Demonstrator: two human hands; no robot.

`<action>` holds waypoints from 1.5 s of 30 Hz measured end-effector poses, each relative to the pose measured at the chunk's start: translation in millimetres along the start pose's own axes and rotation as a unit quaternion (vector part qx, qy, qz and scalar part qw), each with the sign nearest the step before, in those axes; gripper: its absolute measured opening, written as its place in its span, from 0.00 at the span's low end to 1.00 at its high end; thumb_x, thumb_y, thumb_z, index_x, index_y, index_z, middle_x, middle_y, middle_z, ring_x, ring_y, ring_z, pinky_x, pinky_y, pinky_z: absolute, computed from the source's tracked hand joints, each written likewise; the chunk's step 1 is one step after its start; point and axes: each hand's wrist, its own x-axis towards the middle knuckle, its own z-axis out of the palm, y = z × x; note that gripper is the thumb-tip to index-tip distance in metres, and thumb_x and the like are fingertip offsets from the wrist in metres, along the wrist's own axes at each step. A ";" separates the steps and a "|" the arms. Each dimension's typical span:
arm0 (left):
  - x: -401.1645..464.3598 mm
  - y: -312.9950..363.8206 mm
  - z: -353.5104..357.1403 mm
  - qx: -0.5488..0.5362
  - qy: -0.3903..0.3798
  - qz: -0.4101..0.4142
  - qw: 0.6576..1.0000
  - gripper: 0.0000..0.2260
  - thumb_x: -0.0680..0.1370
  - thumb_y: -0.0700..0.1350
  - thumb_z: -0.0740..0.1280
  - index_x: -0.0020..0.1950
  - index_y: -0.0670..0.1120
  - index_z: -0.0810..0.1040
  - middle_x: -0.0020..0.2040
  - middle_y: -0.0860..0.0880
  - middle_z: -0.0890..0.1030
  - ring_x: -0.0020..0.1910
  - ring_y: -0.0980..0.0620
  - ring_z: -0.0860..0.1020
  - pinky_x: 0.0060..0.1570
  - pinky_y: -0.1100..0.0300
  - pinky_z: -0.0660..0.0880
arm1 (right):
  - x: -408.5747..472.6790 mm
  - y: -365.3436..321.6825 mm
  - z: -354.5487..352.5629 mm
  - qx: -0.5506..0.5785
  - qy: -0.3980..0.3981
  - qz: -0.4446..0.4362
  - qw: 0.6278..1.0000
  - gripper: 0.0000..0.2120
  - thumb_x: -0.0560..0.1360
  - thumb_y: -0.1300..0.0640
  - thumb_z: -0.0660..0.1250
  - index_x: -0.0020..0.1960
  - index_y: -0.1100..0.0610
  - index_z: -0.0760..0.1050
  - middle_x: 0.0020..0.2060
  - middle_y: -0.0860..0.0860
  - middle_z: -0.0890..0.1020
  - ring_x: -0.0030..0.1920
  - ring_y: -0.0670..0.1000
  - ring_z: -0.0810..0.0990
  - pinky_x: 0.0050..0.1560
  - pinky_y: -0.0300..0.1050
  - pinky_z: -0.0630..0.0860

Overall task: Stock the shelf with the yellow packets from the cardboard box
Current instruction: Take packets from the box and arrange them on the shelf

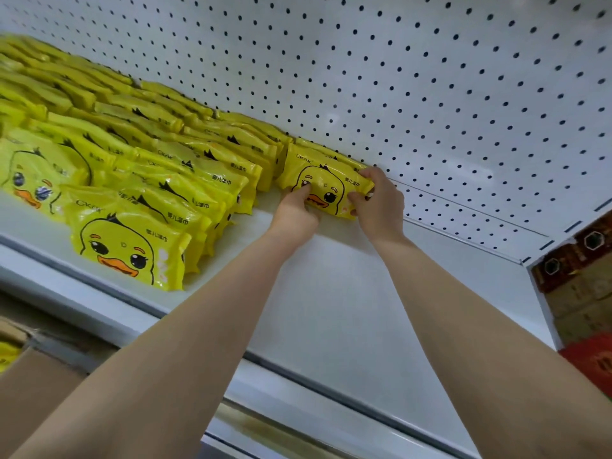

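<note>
Two hands on one duck-print yellow packet (326, 188).
Left hand (298, 212) and right hand (377, 202) pinch its ends, seemingly standing it on the white shelf (347, 293).

Rows of packets (139, 180) stood on the shelf (347, 293), filling its left side, before the pegboard (430, 94) behind. To their right, at the back, both hands held one packet (326, 187): left hand (298, 213) left, right hand (381, 203) right. A cardboard box (36, 389) sat below left.
</note>
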 end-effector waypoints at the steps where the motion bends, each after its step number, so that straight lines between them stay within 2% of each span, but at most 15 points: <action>1: 0.6 0.0 -0.1 0.000 0.000 0.000 1.000 0.27 0.75 0.35 0.64 0.74 0.45 0.65 0.65 0.34 0.70 0.62 0.38 0.72 0.59 0.53 0.71 | -0.2 0.5 0.5 -0.001 0.001 -0.002 1.000 0.17 0.72 0.60 0.69 0.59 0.51 0.74 0.46 0.50 0.82 0.43 0.58 0.83 0.53 0.56 0.77; 4: -1.4 0.5 -1.9 -0.005 -0.002 0.000 1.000 0.27 0.75 0.35 0.64 0.75 0.45 0.65 0.57 0.35 0.72 0.53 0.41 0.75 0.50 0.56 0.72 | -1.5 0.8 -2.6 -0.016 0.004 -0.014 1.000 0.19 0.72 0.59 0.70 0.62 0.51 0.73 0.47 0.50 0.79 0.43 0.54 0.81 0.54 0.52 0.76; 6: -8.6 2.3 -5.3 -0.013 -0.008 -0.001 1.000 0.28 0.76 0.36 0.65 0.75 0.47 0.64 0.50 0.43 0.72 0.47 0.49 0.73 0.45 0.62 0.71 | -4.9 -0.8 -6.6 -0.046 0.013 -0.017 0.999 0.22 0.72 0.57 0.71 0.65 0.50 0.72 0.53 0.52 0.76 0.49 0.53 0.78 0.54 0.46 0.73; 8: -18.4 5.0 -9.1 -0.021 -0.014 0.001 1.000 0.28 0.76 0.37 0.65 0.75 0.48 0.64 0.54 0.44 0.74 0.53 0.50 0.74 0.54 0.58 0.74 | -10.7 -5.1 -10.9 -0.064 0.028 -0.019 0.997 0.23 0.72 0.56 0.71 0.66 0.50 0.71 0.58 0.53 0.73 0.56 0.55 0.76 0.55 0.47 0.71; 10: -32.1 11.0 -14.5 -0.028 -0.013 0.012 0.999 0.26 0.76 0.36 0.65 0.74 0.49 0.66 0.64 0.45 0.75 0.63 0.50 0.74 0.62 0.53 0.73 | -18.8 -13.1 -17.5 -0.083 0.038 -0.027 0.995 0.23 0.73 0.57 0.70 0.66 0.51 0.70 0.60 0.54 0.71 0.59 0.57 0.73 0.58 0.50 0.72; 12: -47.7 19.3 -21.7 -0.032 -0.006 0.032 0.999 0.23 0.76 0.36 0.65 0.71 0.49 0.70 0.66 0.46 0.75 0.63 0.50 0.75 0.61 0.54 0.73 | -28.4 -24.1 -25.5 -0.103 0.027 -0.036 0.994 0.23 0.73 0.58 0.69 0.67 0.50 0.70 0.60 0.54 0.71 0.60 0.57 0.72 0.59 0.51 0.71; 16: -80.4 39.0 -47.6 -0.021 0.039 0.094 0.995 0.17 0.77 0.36 0.64 0.65 0.47 0.75 0.58 0.49 0.79 0.53 0.52 0.79 0.55 0.62 0.74 | -47.5 -52.2 -34.0 -0.084 -0.020 -0.066 0.994 0.22 0.72 0.61 0.68 0.65 0.50 0.72 0.59 0.53 0.72 0.60 0.56 0.73 0.59 0.52 0.72; 21: -117.5 44.3 -97.4 -0.006 0.130 0.132 0.983 0.15 0.75 0.38 0.66 0.60 0.50 0.78 0.51 0.54 0.80 0.45 0.57 0.80 0.44 0.71 0.73 | -72.7 -98.5 -21.8 -0.062 -0.032 -0.147 0.987 0.17 0.72 0.61 0.67 0.60 0.51 0.76 0.55 0.53 0.75 0.56 0.57 0.76 0.54 0.50 0.74; 23: -133.0 37.5 -126.0 0.010 0.173 0.137 0.975 0.15 0.75 0.38 0.67 0.59 0.52 0.79 0.50 0.54 0.80 0.42 0.59 0.79 0.42 0.71 0.72 | -86.2 -125.4 -9.2 -0.042 -0.036 -0.189 0.980 0.17 0.71 0.62 0.66 0.60 0.52 0.77 0.54 0.53 0.76 0.54 0.57 0.77 0.53 0.50 0.74; 27: -163.0 10.3 -189.6 0.043 0.238 0.114 0.964 0.16 0.75 0.39 0.67 0.59 0.54 0.78 0.50 0.55 0.80 0.41 0.59 0.78 0.41 0.68 0.73 | -119.5 -182.7 27.0 -0.007 -0.072 -0.272 0.960 0.15 0.73 0.62 0.66 0.59 0.52 0.78 0.52 0.53 0.77 0.52 0.55 0.77 0.51 0.48 0.73; 31: -201.0 -26.5 -257.0 0.070 0.294 0.084 0.950 0.15 0.75 0.39 0.67 0.59 0.55 0.78 0.50 0.55 0.79 0.40 0.60 0.77 0.40 0.71 0.71 | -163.7 -237.9 74.3 0.021 -0.106 -0.333 0.937 0.14 0.75 0.61 0.65 0.59 0.53 0.77 0.51 0.52 0.77 0.55 0.55 0.75 0.50 0.47 0.71; 36: -249.5 -91.9 -340.4 0.134 0.336 0.036 0.932 0.14 0.75 0.39 0.67 0.59 0.51 0.79 0.52 0.53 0.80 0.44 0.55 0.79 0.45 0.61 0.75 | -231.8 -294.5 146.9 0.057 -0.158 -0.367 0.915 0.14 0.74 0.64 0.64 0.58 0.54 0.77 0.51 0.53 0.77 0.52 0.55 0.74 0.49 0.47 0.70; 41: -296.2 -168.6 -414.7 0.176 0.337 -0.012 0.925 0.16 0.73 0.39 0.69 0.59 0.51 0.79 0.55 0.52 0.78 0.47 0.55 0.78 0.45 0.57 0.77 | -307.9 -329.2 223.6 0.045 -0.230 -0.361 0.903 0.15 0.74 0.64 0.65 0.59 0.54 0.76 0.52 0.52 0.76 0.54 0.54 0.74 0.51 0.49 0.72; 43: -311.0 -201.8 -439.9 0.205 0.318 -0.025 0.925 0.16 0.73 0.40 0.71 0.60 0.52 0.79 0.55 0.52 0.78 0.49 0.54 0.78 0.47 0.56 0.76 | -333.8 -336.9 252.5 0.037 -0.260 -0.342 0.902 0.16 0.74 0.64 0.66 0.60 0.53 0.77 0.53 0.52 0.76 0.55 0.55 0.75 0.52 0.51 0.73; 45: -324.5 -234.0 -463.0 0.225 0.276 -0.052 0.933 0.17 0.72 0.41 0.72 0.60 0.52 0.78 0.56 0.51 0.77 0.51 0.52 0.78 0.49 0.54 0.77 | -355.4 -342.2 277.0 0.019 -0.303 -0.322 0.897 0.16 0.75 0.62 0.66 0.61 0.52 0.76 0.55 0.51 0.77 0.56 0.53 0.75 0.53 0.47 0.72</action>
